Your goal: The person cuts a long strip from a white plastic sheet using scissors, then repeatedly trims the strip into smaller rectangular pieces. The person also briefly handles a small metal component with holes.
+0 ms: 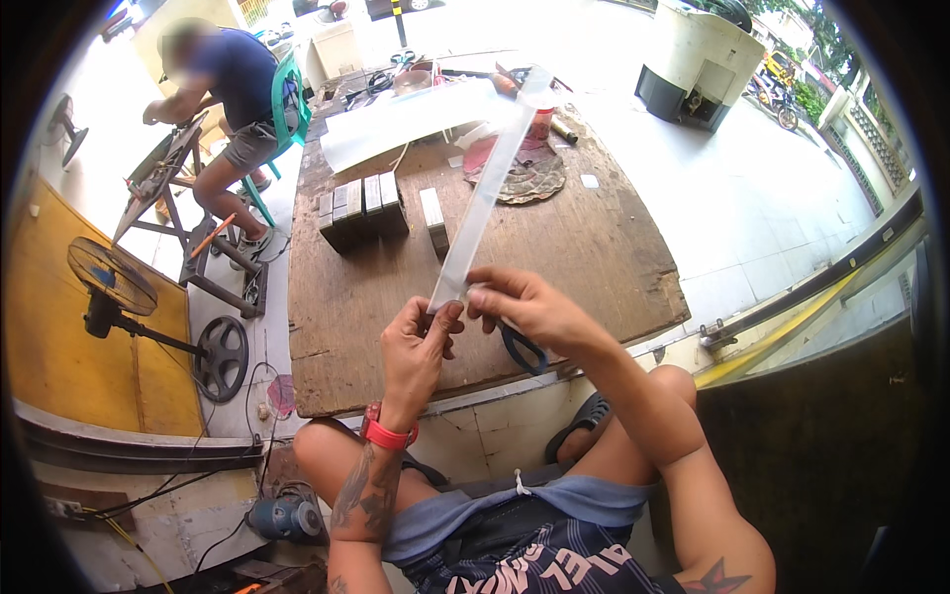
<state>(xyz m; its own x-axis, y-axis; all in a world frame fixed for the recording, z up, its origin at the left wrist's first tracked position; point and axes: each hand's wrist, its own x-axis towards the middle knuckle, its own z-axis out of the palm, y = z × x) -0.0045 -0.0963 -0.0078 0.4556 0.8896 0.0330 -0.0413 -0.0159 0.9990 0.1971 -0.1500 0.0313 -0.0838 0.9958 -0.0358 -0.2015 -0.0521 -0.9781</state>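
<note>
My left hand (423, 341) pinches the near end of a long translucent strip (482, 200), perhaps plastic, between thumb and fingers. The strip slants up and away over the table. Close against its near end, my right hand (527, 304) has its fingers curled together at the edge; whether they grip the strip or a small pale bit is unclear. A dark blue loop handle (533, 360), apparently of scissors, shows below my right hand, the rest hidden. Beyond my hands stand a row of dark blocks with pale tops (364, 211) and one similar single block (433, 221).
The worn wooden table (356, 327) carries large white sheets (408, 122), a round crusted mat (531, 178) and a red-lidded jar (540, 122). A seated person (237, 89) works at a small bench (167, 174) at left. A fan (111, 278) stands near the left wall.
</note>
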